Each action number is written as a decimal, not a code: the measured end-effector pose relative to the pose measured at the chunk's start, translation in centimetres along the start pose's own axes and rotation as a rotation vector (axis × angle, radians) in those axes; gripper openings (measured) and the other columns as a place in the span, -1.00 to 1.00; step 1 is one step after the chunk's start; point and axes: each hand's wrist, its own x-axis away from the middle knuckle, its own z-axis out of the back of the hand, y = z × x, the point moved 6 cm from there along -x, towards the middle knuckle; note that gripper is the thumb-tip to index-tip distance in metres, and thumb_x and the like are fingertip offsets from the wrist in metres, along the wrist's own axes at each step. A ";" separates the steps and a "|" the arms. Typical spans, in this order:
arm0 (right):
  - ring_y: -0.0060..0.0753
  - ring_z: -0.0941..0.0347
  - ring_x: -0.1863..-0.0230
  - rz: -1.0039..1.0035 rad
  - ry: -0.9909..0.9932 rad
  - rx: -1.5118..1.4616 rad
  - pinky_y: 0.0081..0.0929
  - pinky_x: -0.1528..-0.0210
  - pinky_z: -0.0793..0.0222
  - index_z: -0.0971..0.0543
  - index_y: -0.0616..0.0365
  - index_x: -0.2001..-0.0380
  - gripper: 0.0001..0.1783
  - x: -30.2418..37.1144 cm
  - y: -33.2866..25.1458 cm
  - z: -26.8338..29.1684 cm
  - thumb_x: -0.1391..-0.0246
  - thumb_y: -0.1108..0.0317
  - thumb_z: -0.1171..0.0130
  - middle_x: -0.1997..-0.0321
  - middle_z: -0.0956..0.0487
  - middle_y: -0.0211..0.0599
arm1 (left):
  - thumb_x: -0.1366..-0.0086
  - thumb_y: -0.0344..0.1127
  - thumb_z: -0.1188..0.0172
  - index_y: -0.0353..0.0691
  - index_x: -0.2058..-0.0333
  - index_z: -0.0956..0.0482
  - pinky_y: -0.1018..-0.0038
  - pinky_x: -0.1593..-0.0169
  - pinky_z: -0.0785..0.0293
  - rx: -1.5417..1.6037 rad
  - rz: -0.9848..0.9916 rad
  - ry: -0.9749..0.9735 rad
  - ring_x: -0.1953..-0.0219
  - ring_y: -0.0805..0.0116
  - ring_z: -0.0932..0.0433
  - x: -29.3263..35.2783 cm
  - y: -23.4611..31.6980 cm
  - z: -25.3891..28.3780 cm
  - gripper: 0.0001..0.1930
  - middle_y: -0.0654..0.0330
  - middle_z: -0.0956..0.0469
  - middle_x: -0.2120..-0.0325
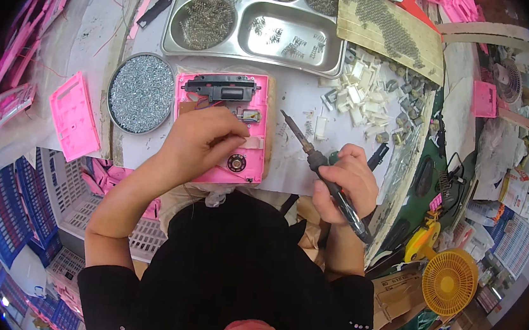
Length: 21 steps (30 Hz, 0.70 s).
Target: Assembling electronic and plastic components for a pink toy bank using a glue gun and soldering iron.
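On the worktop lies a pink plastic housing with its inside facing up. It holds a black mechanism, a small metal motor and a round black part. My left hand rests over the housing's middle. Its fingers are curled and pressed together beside a pale piece; whatever they pinch is hidden. My right hand is wrapped round a dark power screwdriver. The tool tilts up and left, and its slim bit tip is apart from the housing.
A round dish of screws stands left of the housing. Behind is a metal compartment tray with springs; more springs lie on a cardboard sheet. White plastic pieces and small motors are heaped at right. A pink shell lies left.
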 end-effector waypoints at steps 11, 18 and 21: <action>-0.32 -0.29 0.67 -0.119 -0.134 -0.234 -0.25 0.26 -0.40 -0.64 0.18 0.38 -0.78 1.2 -0.1 0.0 0.24 0.50 -0.31 0.68 -0.38 -0.40 | -0.13 -0.49 -0.35 -0.27 0.34 -0.55 0.29 0.19 -0.56 -0.266 -0.129 -0.209 0.18 0.10 -0.59 0.5 1.5 0.0 -0.85 0.13 -0.50 0.20; -0.34 -0.27 0.67 -0.095 -0.215 -0.301 -0.22 0.25 -0.37 -0.64 0.19 0.38 -0.78 0.6 -0.2 -2.5 0.23 0.48 -0.29 0.69 -0.37 -0.43 | -0.12 -0.49 -0.34 -0.27 0.32 -0.54 0.28 0.16 -0.58 -0.393 -0.113 -0.169 0.16 0.11 -0.59 1.0 1.7 -0.4 -0.83 0.15 -0.50 0.17; -0.28 -0.32 0.67 -0.098 -0.234 -0.294 -0.25 0.25 -0.42 -0.66 0.12 0.39 -0.76 0.0 -0.3 -3.0 0.27 0.52 -0.29 0.68 -0.40 -0.44 | -0.11 -0.50 -0.34 -0.27 0.31 -0.54 0.29 0.15 -0.58 -0.411 -0.118 -0.167 0.15 0.11 -0.59 1.2 1.5 -0.6 -0.83 0.15 -0.50 0.17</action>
